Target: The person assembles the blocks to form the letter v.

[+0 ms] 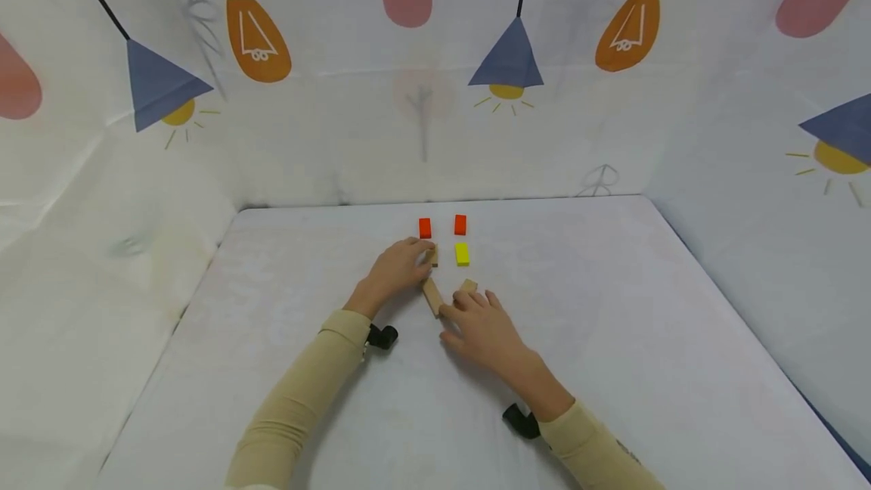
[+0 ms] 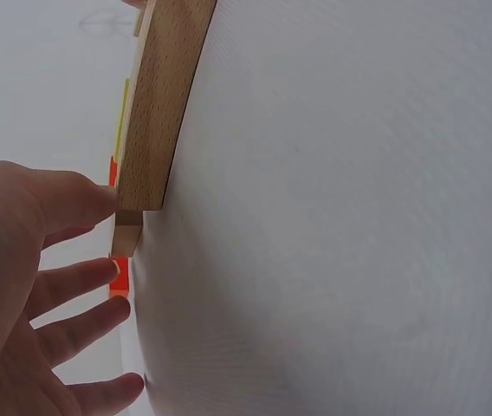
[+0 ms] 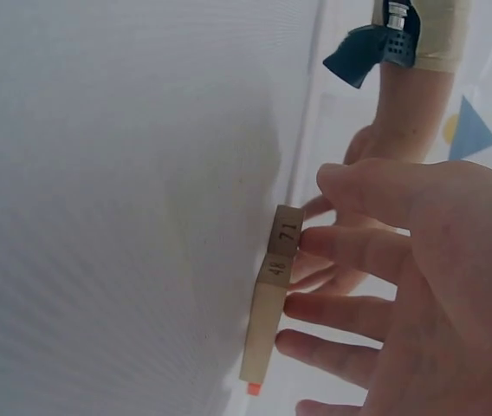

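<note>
My left hand (image 1: pixel 398 269) reaches a small wooden block (image 1: pixel 433 256), with thumb and fingers at its two ends. In the left wrist view the same block (image 2: pixel 126 235) shows between thumb and fingers, behind a longer-looking wooden block (image 2: pixel 166 104). On the table that nearer wooden block (image 1: pixel 432 297) lies slanted. My right hand (image 1: pixel 485 330) spreads over another wooden block (image 1: pixel 468 286), partly covered by its fingers. In the right wrist view, extended fingertips touch blocks marked 71 (image 3: pixel 287 231) and 48 (image 3: pixel 274 270), with the thumb held apart.
Farther back stand two red blocks (image 1: pixel 425 228), one on each side, and a yellow block (image 1: pixel 462 254) on the right. They lie on a white-covered table (image 1: pixel 612 324). A white curtain (image 1: pixel 327 134) with printed lamps and bulbs surrounds it.
</note>
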A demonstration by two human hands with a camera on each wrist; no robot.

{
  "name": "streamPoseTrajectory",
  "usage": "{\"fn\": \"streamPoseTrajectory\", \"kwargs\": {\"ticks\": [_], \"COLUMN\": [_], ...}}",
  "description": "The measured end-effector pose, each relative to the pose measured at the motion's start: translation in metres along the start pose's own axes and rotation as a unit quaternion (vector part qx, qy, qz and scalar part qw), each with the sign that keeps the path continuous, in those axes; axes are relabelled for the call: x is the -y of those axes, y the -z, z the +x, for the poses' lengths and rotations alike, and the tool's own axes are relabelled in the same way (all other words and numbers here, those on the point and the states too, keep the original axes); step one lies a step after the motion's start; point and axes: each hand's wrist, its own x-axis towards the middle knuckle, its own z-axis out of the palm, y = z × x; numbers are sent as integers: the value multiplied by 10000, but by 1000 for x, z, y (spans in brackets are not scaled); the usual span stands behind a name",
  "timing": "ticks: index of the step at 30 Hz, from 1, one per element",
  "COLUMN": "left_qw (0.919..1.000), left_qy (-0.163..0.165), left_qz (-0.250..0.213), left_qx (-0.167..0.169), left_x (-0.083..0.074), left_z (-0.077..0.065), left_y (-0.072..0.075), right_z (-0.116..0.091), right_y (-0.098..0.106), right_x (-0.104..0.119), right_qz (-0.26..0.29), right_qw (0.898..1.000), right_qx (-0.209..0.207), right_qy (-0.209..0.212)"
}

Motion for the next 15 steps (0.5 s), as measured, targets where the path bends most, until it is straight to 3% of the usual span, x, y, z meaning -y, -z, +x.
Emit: {"fn": "streamPoseTrajectory", "kwargs": {"ticks": [7, 15], "left_qw": [9999, 10000], "left_qy": [101, -23], "left_qz": [24, -9], "left_qx": [124, 59], "left_x": [0, 2], "left_z": [1, 4], "left_y": [-1, 0], "right_z": [-3, -5], "right_y": [0, 1], "right_x": [-1, -1], "right_qz": [123, 299], "right_qw": [9999, 9995], "right_qx": [30, 77], "right_qy": [42, 5]}}
